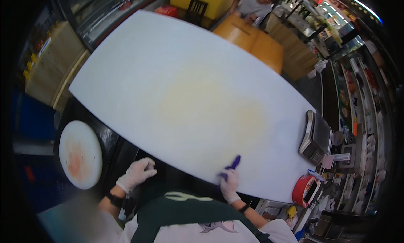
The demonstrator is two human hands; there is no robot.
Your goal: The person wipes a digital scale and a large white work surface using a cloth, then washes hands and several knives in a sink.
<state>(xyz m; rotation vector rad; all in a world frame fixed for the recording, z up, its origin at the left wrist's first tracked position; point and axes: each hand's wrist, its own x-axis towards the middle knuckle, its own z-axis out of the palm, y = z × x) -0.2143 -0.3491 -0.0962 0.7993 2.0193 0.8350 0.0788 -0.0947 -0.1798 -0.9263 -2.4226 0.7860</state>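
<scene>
Purple object [236, 161], slim, partly blurred: lower frame, right of centre, over the board. Right hand [229, 185], gloved: fingers closed on it. White board [189, 87], large: frame's middle. Left hand [137, 174], gloved: lower left of centre, fingers curled; cannot tell whether gripping. Red round container [300, 191]: lower right. Scale [309, 138]: right. Round board [89, 138], red-stained: left.

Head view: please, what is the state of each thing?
Left hand: gloved, grip loosely curled, nothing visibly held.
Right hand: gloved, grip closed on purple object.
Purple object: held, partly blurred.
Large board: faintly yellowed.
Round board: stained reddish.
Scale: on or off unclear.
</scene>
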